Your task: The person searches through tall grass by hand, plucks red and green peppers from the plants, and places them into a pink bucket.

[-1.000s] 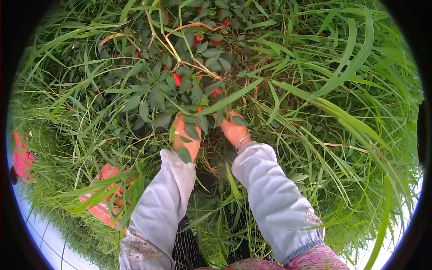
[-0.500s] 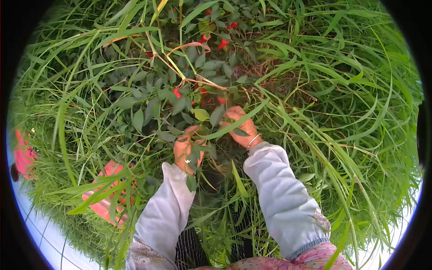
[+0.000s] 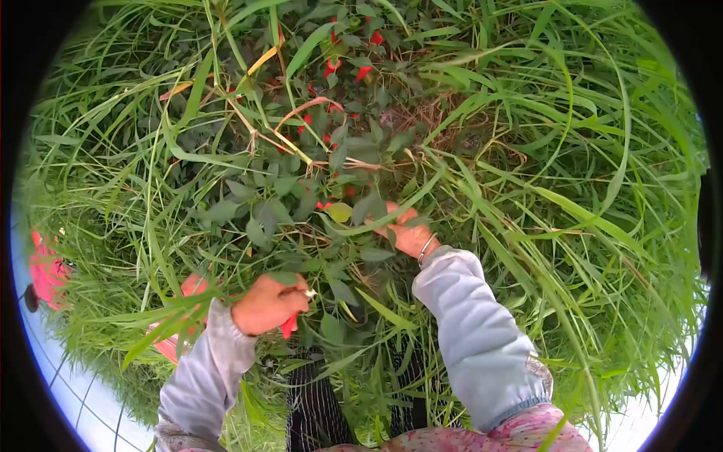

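My left hand (image 3: 273,303) is closed, knuckles up, over the lower left of the plant. A red chili pepper (image 3: 289,325) sticks out below its curled fingers. Higher up and to the right, my right hand (image 3: 410,235) reaches into the pepper plant (image 3: 282,184), a bracelet at its wrist. Its fingers are bent in among the leaves, and a grass blade crosses them; I cannot tell what they grip. A yellowish-green leaf (image 3: 340,212) and a red pepper (image 3: 324,205) are just left of those fingers.
More red peppers (image 3: 332,68) hang at the top of the plant. Tall grass (image 3: 572,196) surrounds it, with long blades arching across. A pink-red container (image 3: 167,345) stands at lower left, partly behind my left sleeve. Another person in pink (image 3: 49,273) shows at the far left edge.
My left hand has drawn back from the plant, down and left, with a red pepper now showing in it. My right hand stays at the plant, slightly lower in view.
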Tool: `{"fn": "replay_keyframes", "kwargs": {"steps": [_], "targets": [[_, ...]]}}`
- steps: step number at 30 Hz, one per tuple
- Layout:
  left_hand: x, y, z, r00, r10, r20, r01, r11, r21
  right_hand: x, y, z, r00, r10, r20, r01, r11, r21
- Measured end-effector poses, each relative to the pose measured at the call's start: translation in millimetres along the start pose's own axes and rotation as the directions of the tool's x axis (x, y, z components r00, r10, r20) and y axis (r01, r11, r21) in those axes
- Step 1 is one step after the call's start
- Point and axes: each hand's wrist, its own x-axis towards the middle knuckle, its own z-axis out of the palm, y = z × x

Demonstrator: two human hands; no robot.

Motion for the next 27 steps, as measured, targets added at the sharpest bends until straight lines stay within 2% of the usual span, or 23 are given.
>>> {"fn": "replay_keyframes", "kwargs": {"steps": [2,3,4,5,6,7,8,9,10,11,12,14,17,18,20,21,23,25,27], "targets": [[-24,13,-9,0.994,-0.07,-0.078,0.058,0.987,-0.152,-1,-13,4,0.997,0.063,0.05,-0.062,0.998,-0.006],[-25,17,-14,0.964,0.22,-0.152,-0.236,0.967,-0.099,-1,-27,6,0.991,0.082,0.104,-0.08,0.996,-0.029],[-26,31,-19,0.848,0.49,-0.203,-0.505,0.863,-0.027,0,-24,9,0.993,-0.006,0.118,0.005,1.0,0.016],[-27,52,-27,0.778,0.554,-0.296,-0.565,0.823,0.055,-2,-23,7,0.989,-0.062,0.134,0.069,0.997,-0.042],[-27,86,-33,0.691,0.627,-0.36,-0.513,0.776,0.368,-5,-32,5,0.981,-0.116,0.152,0.133,0.986,-0.103],[-18,108,-39,0.654,0.651,-0.385,-0.386,0.725,0.57,-9,-36,3,0.971,-0.163,0.174,0.192,0.968,-0.164],[8,113,-46,0.581,0.747,-0.325,-0.191,0.513,0.837,-5,-14,3,0.982,-0.027,0.187,0.029,1.0,-0.008],[35,117,-52,0.758,0.592,-0.274,0.008,0.411,0.912,-7,-20,3,0.986,-0.052,0.156,0.072,0.989,-0.126],[58,119,-58,0.885,0.386,-0.259,0.173,0.245,0.954,-10,-30,3,0.989,-0.08,0.128,0.11,0.964,-0.242],[78,116,-61,0.904,0.352,-0.242,0.214,0.119,0.97,-11,-35,2,0.988,-0.113,0.105,0.143,0.924,-0.354],[88,117,-63,0.924,0.309,-0.225,0.241,-0.014,0.97,-10,-28,2,0.986,-0.116,0.117,0.146,0.942,-0.302],[96,116,-76,0.901,0.393,-0.185,0.237,-0.089,0.967,-7,-13,2,0.982,-0.127,0.138,0.152,0.971,-0.184],[99,131,-93,0.85,0.517,-0.1,0.233,-0.2,0.952,-11,-38,0,0.988,-0.082,0.132,0.116,0.955,-0.272],[95,151,-92,0.838,0.534,-0.112,0.274,-0.235,0.932,-11,-44,1,0.991,-0.079,0.108,0.103,0.963,-0.247],[92,196,-98,0.755,0.647,-0.104,0.338,-0.249,0.908,-10,-40,0,0.983,-0.026,0.182,0.093,0.924,-0.371],[89,215,-108,0.68,0.732,-0.044,0.382,-0.303,0.873,-10,-37,-1,0.976,0.007,0.22,0.091,0.897,-0.433],[86,260,-125,0.579,0.804,-0.133,0.554,-0.269,0.788,-13,-37,1,0.975,-0.04,0.22,0.14,0.876,-0.462],[61,297,-118,0.484,0.856,-0.18,0.467,-0.079,0.881,-16,-42,1,0.963,-0.047,0.265,0.186,0.827,-0.531],[78,294,-127,0.587,0.804,-0.093,0.344,-0.143,0.928,-13,-35,3,0.947,-0.14,0.29,0.282,0.797,-0.535]]}}
